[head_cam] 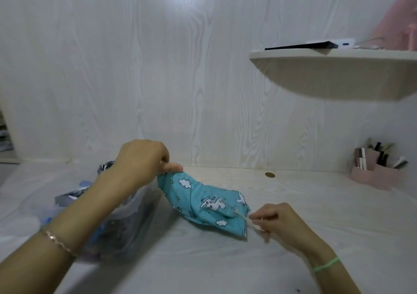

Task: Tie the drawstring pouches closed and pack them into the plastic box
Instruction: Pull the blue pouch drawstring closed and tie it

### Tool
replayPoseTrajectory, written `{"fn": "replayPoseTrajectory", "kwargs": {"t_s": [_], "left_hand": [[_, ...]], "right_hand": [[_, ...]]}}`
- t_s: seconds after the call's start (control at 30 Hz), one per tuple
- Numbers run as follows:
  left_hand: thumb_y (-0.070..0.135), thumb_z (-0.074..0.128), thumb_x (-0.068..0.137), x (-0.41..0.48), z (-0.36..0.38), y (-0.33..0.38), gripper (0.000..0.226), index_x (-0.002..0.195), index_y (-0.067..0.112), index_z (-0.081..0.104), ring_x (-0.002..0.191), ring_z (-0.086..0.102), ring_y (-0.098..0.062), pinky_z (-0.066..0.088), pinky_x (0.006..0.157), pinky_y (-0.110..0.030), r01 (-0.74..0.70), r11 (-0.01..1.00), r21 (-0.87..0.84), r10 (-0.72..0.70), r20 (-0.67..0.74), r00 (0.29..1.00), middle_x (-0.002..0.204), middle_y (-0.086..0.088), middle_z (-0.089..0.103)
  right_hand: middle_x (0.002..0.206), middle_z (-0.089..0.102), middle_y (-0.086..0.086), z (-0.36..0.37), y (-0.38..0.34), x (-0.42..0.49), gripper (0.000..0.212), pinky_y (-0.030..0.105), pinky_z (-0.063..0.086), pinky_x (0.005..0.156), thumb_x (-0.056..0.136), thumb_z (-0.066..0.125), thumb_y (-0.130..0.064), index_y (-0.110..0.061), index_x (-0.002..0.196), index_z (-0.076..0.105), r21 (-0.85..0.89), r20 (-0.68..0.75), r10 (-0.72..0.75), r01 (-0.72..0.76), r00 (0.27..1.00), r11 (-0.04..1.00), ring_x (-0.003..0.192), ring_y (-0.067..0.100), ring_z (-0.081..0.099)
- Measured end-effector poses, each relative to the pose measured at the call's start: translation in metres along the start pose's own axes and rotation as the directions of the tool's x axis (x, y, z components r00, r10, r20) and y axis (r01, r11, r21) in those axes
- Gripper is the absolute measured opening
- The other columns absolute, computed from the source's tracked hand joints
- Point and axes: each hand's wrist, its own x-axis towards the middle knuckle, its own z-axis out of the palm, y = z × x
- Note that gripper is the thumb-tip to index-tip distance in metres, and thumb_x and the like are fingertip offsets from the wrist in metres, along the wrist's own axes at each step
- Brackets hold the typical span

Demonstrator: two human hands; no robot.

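Observation:
A teal drawstring pouch (203,201) printed with white clouds and unicorns is stretched out just above the white desk. My left hand (140,162) pinches its far left corner between thumb and fingers. My right hand (274,220) pinches the pouch's white drawstring (242,217) at the near right end and holds it taut. The clear plastic box (126,226) stands on the desk at the left, under my left forearm, with several grey and blue pouches inside it.
A pink organiser (374,171) with cosmetics stands at the back right of the desk (293,203). A curved shelf (338,77) juts from the wall above the right side. A small brass cap (269,175) sits in the desk near the wall.

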Motion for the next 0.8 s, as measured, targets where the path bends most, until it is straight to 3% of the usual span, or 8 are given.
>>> {"fn": "replayPoseTrajectory", "kwargs": {"t_s": [0.2, 0.33, 0.5, 0.6, 0.7, 0.73, 0.77, 0.8], "left_hand": [[0.083, 0.051, 0.061, 0.009, 0.003, -0.017, 0.063, 0.078, 0.027, 0.073, 0.064, 0.059, -0.007, 0.048, 0.061, -0.027, -0.102, 0.985, -0.138, 0.127, 0.187, 0.974, 0.064, 0.012, 0.064], [0.079, 0.051, 0.064, 0.009, 0.006, -0.032, 0.06, 0.057, 0.021, 0.065, 0.046, 0.041, -0.011, 0.034, 0.052, -0.026, -0.08, 0.971, -0.225, 0.136, 0.247, 0.959, 0.044, 0.007, 0.047], [0.045, 0.062, 0.086, 0.003, -0.004, -0.049, 0.037, 0.06, 0.02, 0.071, 0.038, 0.023, -0.011, 0.025, 0.048, -0.026, 0.072, 0.84, -0.538, -0.007, 0.121, 0.993, 0.035, 0.005, 0.033], [0.04, 0.055, 0.092, -0.001, -0.005, -0.047, 0.038, 0.065, 0.013, 0.064, 0.049, 0.029, -0.015, 0.026, 0.049, -0.024, 0.183, 0.46, -0.869, -0.21, 0.094, 0.973, 0.05, 0.005, 0.041], [0.034, 0.047, 0.098, 0.002, -0.006, -0.028, 0.038, 0.064, 0.017, 0.055, 0.08, 0.063, -0.017, 0.049, 0.068, -0.023, 0.292, -0.259, -0.921, -0.087, 0.323, 0.942, 0.083, -0.006, 0.066], [0.033, 0.045, 0.099, 0.005, -0.006, -0.021, 0.037, 0.067, 0.017, 0.055, 0.093, 0.067, -0.02, 0.05, 0.081, -0.029, 0.323, -0.442, -0.837, -0.021, 0.37, 0.929, 0.096, -0.01, 0.071], [0.032, 0.044, 0.099, 0.006, -0.007, -0.012, 0.034, 0.072, 0.016, 0.056, 0.1, 0.068, -0.023, 0.047, 0.091, -0.034, 0.336, -0.554, -0.762, 0.023, 0.39, 0.92, 0.105, -0.012, 0.072], [0.032, 0.042, 0.1, 0.007, -0.008, -0.005, 0.031, 0.079, 0.016, 0.057, 0.101, 0.069, -0.024, 0.044, 0.097, -0.039, 0.334, -0.626, -0.705, 0.043, 0.397, 0.917, 0.107, -0.012, 0.072]], "right_hand": [[0.063, 0.061, -0.009, 0.01, 0.005, 0.013, 0.047, 0.017, 0.036, 0.053, 0.089, 0.06, -0.007, -0.045, 0.064, 0.068, -0.619, 0.121, -0.027, 0.097, 0.992, 0.779, 0.052, 0.003, 0.048], [0.069, 0.065, -0.009, 0.004, 0.007, 0.024, 0.028, 0.025, 0.046, 0.058, 0.083, 0.058, -0.006, -0.024, 0.085, 0.079, -0.682, -0.026, -0.022, -0.002, 0.999, 0.731, 0.064, 0.013, 0.06], [0.06, 0.065, -0.001, -0.015, 0.022, 0.034, 0.024, 0.022, 0.043, 0.052, 0.08, 0.061, -0.004, -0.015, 0.067, 0.078, -0.621, -0.255, -0.003, -0.162, 0.967, 0.767, 0.054, 0.013, 0.06], [0.042, 0.032, -0.001, -0.013, 0.018, 0.034, 0.046, 0.024, 0.026, 0.046, 0.077, 0.057, 0.0, -0.021, 0.041, 0.037, -0.498, -0.354, 0.022, -0.208, 0.935, 0.842, 0.041, 0.016, 0.028], [0.044, 0.045, -0.004, -0.003, -0.008, 0.043, 0.048, 0.019, 0.036, 0.051, 0.074, 0.052, 0.01, -0.019, 0.037, 0.042, 0.214, -0.259, 0.257, -0.205, 0.931, 0.955, 0.051, 0.015, 0.04], [0.057, 0.057, 0.002, -0.001, -0.011, 0.048, 0.034, 0.022, 0.044, 0.06, 0.066, 0.056, 0.013, -0.013, 0.046, 0.049, 0.594, -0.149, 0.276, -0.137, 0.95, 0.793, 0.06, 0.018, 0.052], [0.075, 0.064, 0.009, 0.002, -0.017, 0.049, 0.024, 0.03, 0.049, 0.071, 0.055, 0.062, 0.013, -0.009, 0.056, 0.054, 0.869, 0.0, 0.24, -0.119, 0.971, 0.48, 0.074, 0.024, 0.061], [0.091, 0.068, 0.013, 0.006, -0.022, 0.051, 0.027, 0.039, 0.051, 0.082, 0.052, 0.067, 0.013, -0.008, 0.067, 0.06, 0.964, 0.065, 0.176, -0.108, 0.982, 0.244, 0.089, 0.028, 0.066]]}}
